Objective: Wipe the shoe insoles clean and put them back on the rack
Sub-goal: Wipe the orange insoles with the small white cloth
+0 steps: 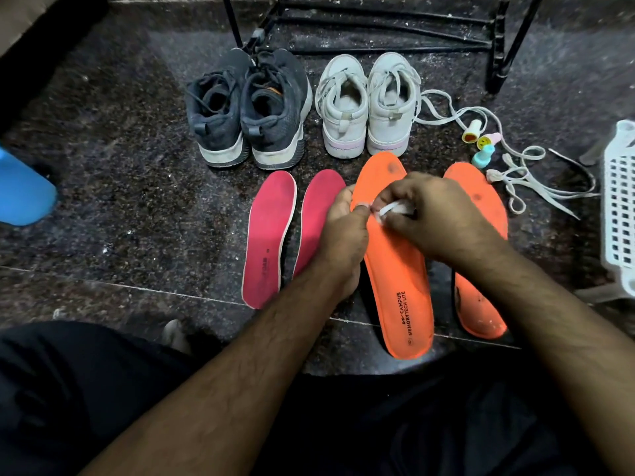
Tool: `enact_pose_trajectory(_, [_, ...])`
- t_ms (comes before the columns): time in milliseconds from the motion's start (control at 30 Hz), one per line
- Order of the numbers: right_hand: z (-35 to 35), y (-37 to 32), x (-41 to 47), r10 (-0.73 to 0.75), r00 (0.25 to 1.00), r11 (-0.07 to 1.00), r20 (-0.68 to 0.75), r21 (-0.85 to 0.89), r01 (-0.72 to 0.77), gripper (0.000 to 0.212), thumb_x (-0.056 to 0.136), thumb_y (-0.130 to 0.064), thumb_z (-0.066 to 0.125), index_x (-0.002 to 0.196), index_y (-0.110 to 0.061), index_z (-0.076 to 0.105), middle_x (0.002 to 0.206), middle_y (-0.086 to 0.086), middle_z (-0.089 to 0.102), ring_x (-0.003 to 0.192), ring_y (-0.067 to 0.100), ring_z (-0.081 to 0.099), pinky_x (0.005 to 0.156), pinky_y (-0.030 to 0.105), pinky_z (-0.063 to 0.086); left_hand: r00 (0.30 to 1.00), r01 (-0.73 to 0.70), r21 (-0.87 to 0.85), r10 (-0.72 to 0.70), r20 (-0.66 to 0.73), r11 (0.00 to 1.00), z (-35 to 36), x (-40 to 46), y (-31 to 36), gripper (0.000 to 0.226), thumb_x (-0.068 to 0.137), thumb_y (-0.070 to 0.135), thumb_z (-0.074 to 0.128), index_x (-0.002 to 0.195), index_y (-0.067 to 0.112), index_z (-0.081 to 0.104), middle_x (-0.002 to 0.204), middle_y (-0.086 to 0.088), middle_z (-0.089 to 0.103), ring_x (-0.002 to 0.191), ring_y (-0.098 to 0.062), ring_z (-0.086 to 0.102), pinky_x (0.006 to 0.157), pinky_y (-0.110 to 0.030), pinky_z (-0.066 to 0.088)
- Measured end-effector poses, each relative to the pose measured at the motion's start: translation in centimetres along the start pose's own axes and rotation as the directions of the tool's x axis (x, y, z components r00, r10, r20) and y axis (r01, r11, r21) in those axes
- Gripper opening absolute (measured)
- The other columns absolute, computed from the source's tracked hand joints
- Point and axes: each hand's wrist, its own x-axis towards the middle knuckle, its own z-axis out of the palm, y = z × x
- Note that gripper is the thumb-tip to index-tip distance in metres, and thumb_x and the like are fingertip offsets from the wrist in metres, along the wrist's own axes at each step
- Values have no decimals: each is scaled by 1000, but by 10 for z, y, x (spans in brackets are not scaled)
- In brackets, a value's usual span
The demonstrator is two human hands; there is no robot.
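The orange insole printed with "Campus Memorytech Lite" lies on the dark speckled floor, near the middle and a little right, toe end far, heel end near. Over its front half both hands meet on a small white wipe. The right hand has its fingers curled round the wipe, most of which is hidden inside the grip; the left hand pinches the free end between thumb and fingertips, so the wipe seems to be being unfolded or readied rather than rubbed. A dark smudge shows near the toe of this insole, so it looks not yet clean.

Just to its right lies the second orange insole, partly under the right forearm, with dark spots and whitish flecks on it. To the left sit two pink insoles, side by side, a faint darker patch at the toe of the left one; whether they have been wiped I cannot tell.

Farther off stand a pair of dark blue trainers and a pair of white trainers, unlaced. Loose white laces and three small coloured bottles lie at right, beside a white plastic basket.

The black metal rack stands at the far edge with nothing visible on its lowest bars. By my reading the task is early: wiping barely begun, all four insoles to return.
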Motion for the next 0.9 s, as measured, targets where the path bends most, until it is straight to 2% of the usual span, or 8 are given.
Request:
enact_pose_trajectory(133, [-8, 18, 4, 196, 962, 975, -190, -65, -211, 19, 80, -10, 68, 94, -21, 74, 95, 5, 66, 89, 25, 62, 74, 22, 35, 1000, -11, 46, 12, -27, 999, -2, 2, 0, 31, 105, 7, 38, 131, 14, 55, 120, -16, 69, 95, -25, 66, 89, -44, 55])
enact_pose_trajectory(267, [0, -7, -9, 2, 996, 997, 87, 71, -9, 21, 76, -8, 70, 88, -25, 72, 84, -9, 63, 76, 9, 56, 66, 15, 36, 996, -31, 45, 35, -78, 998, -4, 6, -2, 26, 105, 5, 39, 122, 13, 57, 103, -11, 70, 87, -22, 64, 79, -35, 55])
enact_pose_trajectory(333, [6, -10, -11, -36, 977, 995, 209, 100, 15, 23, 75, -7, 70, 81, -29, 70, 78, -11, 65, 69, 6, 57, 63, 10, 37, 995, -31, 46, 35, -90, 998, -6, 8, -5, 23, 105, 7, 40, 118, 15, 58, 102, -9, 70, 89, -23, 66, 86, -43, 56])
enact_pose_trajectory(500, [-7, 14, -1, 246, 968, 969, -43, -25, -247, 15, 81, -13, 68, 90, -23, 73, 85, -2, 68, 79, 15, 61, 67, 19, 36, 996, -21, 11, 22, -90, 1000, -8, 9, -4, 18, 108, 15, 41, 117, 16, 57, 110, -15, 70, 93, -26, 64, 91, -49, 54])
enact_pose_trajectory(700, [8, -7, -8, 28, 968, 997, 249, 67, -47, 26, 75, -7, 71, 76, -33, 66, 73, -16, 64, 70, -1, 59, 62, 2, 34, 998, 44, 35, -43, -46, 998, -5, 8, -5, 14, 107, 17, 44, 110, 12, 57, 96, -8, 69, 84, -19, 66, 84, -38, 55])
enact_pose_trajectory(767, [8, 2, -3, 111, 983, 993, 149, 12, -114, 23, 76, -6, 69, 78, -28, 68, 80, -9, 69, 79, 12, 65, 63, 5, 36, 997, 71, 54, -71, -11, 996, -4, 5, -3, 16, 104, 7, 45, 109, 13, 58, 105, -16, 68, 91, -27, 65, 92, -47, 53])
enact_pose_trajectory(833, [3, 11, 1, 208, 978, 975, -2, -76, -207, 13, 80, -9, 67, 85, -20, 72, 91, 2, 73, 90, 22, 66, 73, 19, 42, 996, 87, 72, -87, -8, 994, -4, 4, -2, 21, 102, 1, 43, 111, 13, 58, 112, -22, 68, 94, -29, 64, 96, -53, 52])
enact_pose_trajectory(900, [3, 7, -1, 213, 977, 975, 19, -67, -212, 11, 80, -11, 68, 81, -22, 70, 90, 1, 72, 86, 19, 65, 73, 23, 43, 997, 77, 91, -76, -19, 993, -4, 3, -2, 23, 102, 0, 42, 114, 13, 56, 112, -22, 68, 93, -28, 64, 92, -48, 54])
